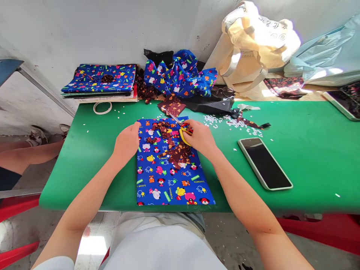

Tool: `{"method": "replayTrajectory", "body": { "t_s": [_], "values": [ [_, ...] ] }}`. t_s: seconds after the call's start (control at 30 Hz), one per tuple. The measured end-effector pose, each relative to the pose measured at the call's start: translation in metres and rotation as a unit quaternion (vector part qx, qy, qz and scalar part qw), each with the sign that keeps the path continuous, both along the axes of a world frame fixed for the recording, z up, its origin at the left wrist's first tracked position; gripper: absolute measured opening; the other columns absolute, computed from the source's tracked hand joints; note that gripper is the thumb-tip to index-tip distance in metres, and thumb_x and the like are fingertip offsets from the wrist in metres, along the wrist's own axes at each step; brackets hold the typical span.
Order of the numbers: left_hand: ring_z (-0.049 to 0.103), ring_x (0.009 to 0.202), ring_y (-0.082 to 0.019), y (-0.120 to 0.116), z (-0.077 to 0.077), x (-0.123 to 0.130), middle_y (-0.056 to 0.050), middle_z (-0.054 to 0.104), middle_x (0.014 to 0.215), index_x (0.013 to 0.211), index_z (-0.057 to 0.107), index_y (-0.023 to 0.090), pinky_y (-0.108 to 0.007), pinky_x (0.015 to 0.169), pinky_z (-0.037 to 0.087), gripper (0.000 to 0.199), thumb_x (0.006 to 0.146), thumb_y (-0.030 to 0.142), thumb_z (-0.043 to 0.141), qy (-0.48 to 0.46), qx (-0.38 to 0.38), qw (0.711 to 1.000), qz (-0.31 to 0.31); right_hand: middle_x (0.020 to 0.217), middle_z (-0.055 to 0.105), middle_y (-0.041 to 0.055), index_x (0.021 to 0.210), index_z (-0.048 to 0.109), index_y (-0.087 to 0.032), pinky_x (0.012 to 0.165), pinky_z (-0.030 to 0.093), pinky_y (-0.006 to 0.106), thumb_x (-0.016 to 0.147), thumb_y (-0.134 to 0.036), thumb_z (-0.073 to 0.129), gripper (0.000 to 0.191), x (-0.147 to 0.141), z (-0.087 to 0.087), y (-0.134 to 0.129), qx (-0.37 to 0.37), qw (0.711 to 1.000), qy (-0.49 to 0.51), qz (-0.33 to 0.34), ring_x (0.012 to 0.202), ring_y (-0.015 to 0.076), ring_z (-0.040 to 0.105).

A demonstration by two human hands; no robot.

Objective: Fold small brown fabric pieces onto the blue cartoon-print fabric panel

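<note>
A flat blue cartoon-print fabric piece (160,187) lies in front of me on the green table. My left hand (128,141) is closed at its upper left edge, the fingertips partly hidden. In my right hand (201,137) is a pair of scissors (185,132) with yellow and red handles, their blades pointing up and left over the fabric's top edge. Brown patterned fabric scraps (180,155) lie loosely on the blue print between my hands. Just beyond the top edge sits a brown patterned fabric square (172,105), close to the scissor tips.
Left of centre are a stack (104,78) topped with blue print and a tape roll (102,108). Crumpled blue fabric (180,77), glasses (225,91) and a cream bag (242,48) stand behind. White bits (233,122) and a phone (266,164) lie right. Another person's leg (33,153) shows left.
</note>
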State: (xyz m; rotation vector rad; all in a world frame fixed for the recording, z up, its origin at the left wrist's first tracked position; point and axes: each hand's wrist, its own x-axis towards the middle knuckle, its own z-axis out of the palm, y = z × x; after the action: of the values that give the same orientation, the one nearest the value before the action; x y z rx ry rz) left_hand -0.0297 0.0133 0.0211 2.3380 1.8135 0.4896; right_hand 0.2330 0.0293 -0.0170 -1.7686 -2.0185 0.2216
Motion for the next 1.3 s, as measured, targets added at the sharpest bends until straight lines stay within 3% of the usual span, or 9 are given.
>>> {"method": "replayTrajectory", "body": {
  "t_s": [0.2,0.37,0.5,0.6,0.7,0.93,1.1,1.3],
  "values": [
    [0.058,0.092,-0.024,-0.002,-0.001,0.004,-0.014,0.056,0.111,0.110,0.055,0.013,-0.034,0.075,0.047,0.026,0.089,0.020,0.042,-0.013,0.012,1.000,-0.012,0.087,0.061,0.0105,0.112,0.059,-0.019,0.071,0.045,0.037,0.079,-0.025,0.052,0.035,-0.001,0.001,-0.004,0.011,0.999,-0.045,-0.007,0.083,0.0269,0.056],
    [0.058,0.091,-0.019,-0.006,-0.004,0.010,-0.009,0.060,0.096,0.093,0.058,0.015,-0.031,0.083,0.046,0.018,0.090,0.016,0.041,-0.121,0.080,0.983,-0.113,0.096,0.055,0.0136,0.105,0.063,-0.017,0.079,0.045,0.039,0.078,-0.023,0.052,0.030,-0.007,0.009,-0.009,0.077,0.995,-0.064,-0.005,0.089,0.0274,0.053],
    [0.057,0.070,-0.013,-0.014,-0.005,0.020,-0.003,0.063,0.080,0.086,0.059,0.016,-0.025,0.068,0.047,0.013,0.087,0.016,0.046,-0.219,0.032,0.959,-0.175,0.083,0.059,0.0088,0.082,0.065,-0.019,0.079,0.045,0.037,0.084,-0.029,0.051,0.017,-0.014,0.013,-0.013,0.111,0.992,-0.005,0.055,0.082,0.0232,0.054],
    [0.055,0.063,-0.010,-0.020,-0.003,0.027,-0.001,0.064,0.078,0.083,0.060,0.016,-0.023,0.063,0.046,0.010,0.085,0.018,0.051,-0.260,-0.027,0.952,-0.160,0.081,0.061,0.0078,0.078,0.065,-0.018,0.079,0.044,0.037,0.083,-0.032,0.056,0.018,-0.023,0.009,-0.019,0.094,0.990,-0.009,0.108,0.082,0.0233,0.054],
    [0.057,0.063,-0.010,-0.024,-0.005,0.032,0.000,0.065,0.075,0.080,0.061,0.016,-0.022,0.062,0.046,0.007,0.081,0.019,0.055,-0.304,-0.092,0.939,-0.135,0.083,0.062,0.0086,0.082,0.065,-0.015,0.080,0.042,0.038,0.079,-0.032,0.061,0.017,-0.030,0.003,-0.022,0.065,0.991,-0.045,0.106,0.082,0.0248,0.053],
    [0.061,0.061,-0.010,-0.029,-0.019,0.039,0.000,0.065,0.074,0.081,0.061,0.016,-0.022,0.062,0.049,0.012,0.077,0.027,0.061,-0.427,-0.250,0.865,-0.086,0.081,0.064,0.0056,0.079,0.063,-0.017,0.081,0.037,0.037,0.081,-0.027,0.060,0.010,-0.034,-0.006,-0.021,0.032,0.995,-0.009,0.097,0.080,0.0228,0.051],
    [0.061,0.060,-0.009,-0.029,-0.019,0.041,0.000,0.065,0.074,0.079,0.061,0.015,-0.022,0.061,0.048,0.013,0.074,0.027,0.063,-0.438,-0.282,0.850,-0.083,0.082,0.066,0.0048,0.076,0.061,-0.019,0.079,0.034,0.039,0.081,-0.025,0.060,0.008,-0.037,-0.007,-0.023,0.034,0.996,0.009,0.082,0.085,0.0247,0.053],
    [0.058,0.055,-0.007,-0.026,-0.020,0.040,0.003,0.061,0.069,0.077,0.060,0.015,-0.020,0.056,0.046,0.016,0.071,0.028,0.067,-0.479,-0.299,0.821,-0.079,0.082,0.068,0.0022,0.081,0.058,-0.020,0.081,0.040,0.036,0.079,-0.016,0.056,0.004,-0.042,-0.003,-0.026,0.037,0.980,0.149,0.124,0.081,0.0196,0.062]
  ]
}}
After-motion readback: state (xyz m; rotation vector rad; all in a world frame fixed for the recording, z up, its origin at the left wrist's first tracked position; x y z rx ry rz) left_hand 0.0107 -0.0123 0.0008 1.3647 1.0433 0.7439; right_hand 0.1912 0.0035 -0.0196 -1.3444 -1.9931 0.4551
